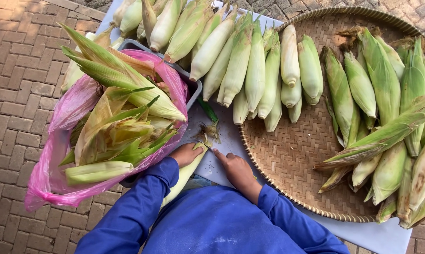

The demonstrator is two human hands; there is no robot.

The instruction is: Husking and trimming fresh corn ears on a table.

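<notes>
My left hand grips the tip end of a pale green corn cob that slants down toward my lap. My right hand rests just to the right of it, index finger stretched toward the cob's tip, and I cannot tell whether it holds anything. Both arms are in blue sleeves. Bits of husk and silk lie on the white board just beyond my hands.
A grey bin lined with a pink bag holds stripped husks at left. A round woven tray carries rows of part-peeled cobs and, at right, unpeeled green cobs. Brick paving surrounds everything.
</notes>
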